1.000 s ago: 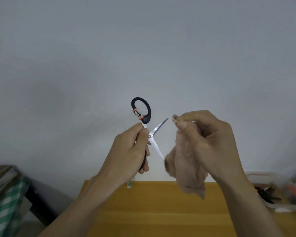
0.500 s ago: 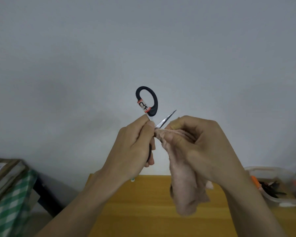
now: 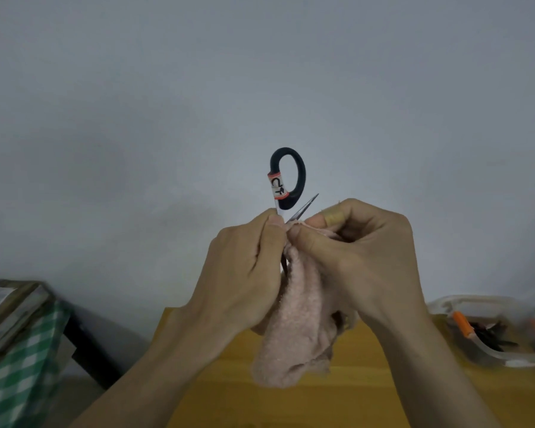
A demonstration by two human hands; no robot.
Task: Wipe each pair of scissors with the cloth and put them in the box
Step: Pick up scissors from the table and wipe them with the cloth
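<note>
Left hand (image 3: 244,267) has its grip clenched round the scissors (image 3: 286,186) near the pivot, thumb and fingers curled over the shank; exact contact is hidden behind the knuckles. Right hand (image 3: 359,251) pinches the cloth (image 3: 294,329) between thumb and forefinger, cloth folded over one blade just beside the left thumb. The two hands are touching or nearly so. Scissors are held up in the air above the worktop (image 3: 368,381), one black handle loop upright above the left hand, with a taped label on it; one bare blade tip pokes out up and right between the hands, the other blade is under the cloth. Judgement: scissors are light, rigid, blades sharp and likely slick, so hold at the handle or pivot and keep fingers off the edge, with cloth between skin and steel. The blades stand apart, so the joint can swing; the pivot hold looks right to stop that. Cloth is soft, fluffy and limp, most of it hanging loose below the hands and near the worktop; it conforms fine but could snag on the tip. Box (image 3: 507,344) sits on the worktop well to the right, clear plastic, with dark and orange items inside, probably scissors already put away.
</note>
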